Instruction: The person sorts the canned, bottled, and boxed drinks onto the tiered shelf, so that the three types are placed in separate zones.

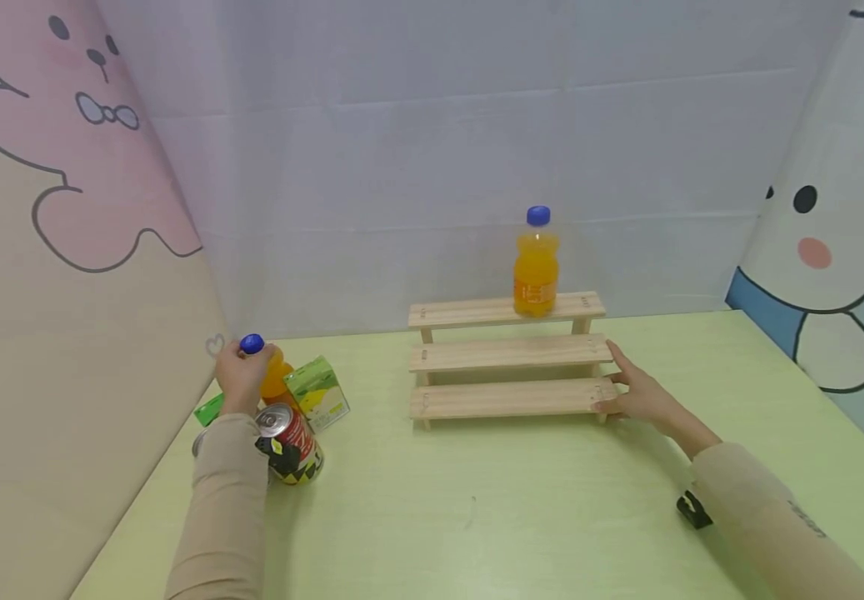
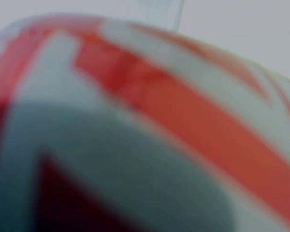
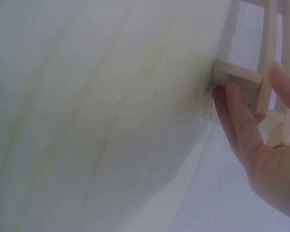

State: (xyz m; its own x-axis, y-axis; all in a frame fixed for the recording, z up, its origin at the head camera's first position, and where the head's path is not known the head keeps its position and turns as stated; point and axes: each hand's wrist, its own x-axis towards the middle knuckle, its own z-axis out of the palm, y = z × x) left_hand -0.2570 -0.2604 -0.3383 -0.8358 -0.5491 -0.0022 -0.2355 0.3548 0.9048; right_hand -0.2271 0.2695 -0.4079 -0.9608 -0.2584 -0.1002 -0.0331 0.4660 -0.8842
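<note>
At the left, my left hand [image 1: 241,377] grips an orange juice bottle [image 1: 276,377] near its blue cap, among several cans and cartons. Right beside it stand a green carton [image 1: 319,393] and a red can [image 1: 292,442]. A blurred red-and-white surface [image 2: 183,111] fills most of the left wrist view. My right hand [image 1: 645,400] holds the right end of a three-step wooden rack [image 1: 510,398]; in the right wrist view, fingers [image 3: 241,111] lie against its end support and the thumb is on the other side of a slat. Another orange juice bottle [image 1: 535,271] stands upright on the top step.
The rack stands on a pale green table [image 1: 432,517] near the white back curtain [image 1: 372,192]. Part of another green carton [image 1: 209,410] shows left of my left hand. A black strap piece [image 1: 694,509] hangs by the right sleeve. Printed side curtains border the table.
</note>
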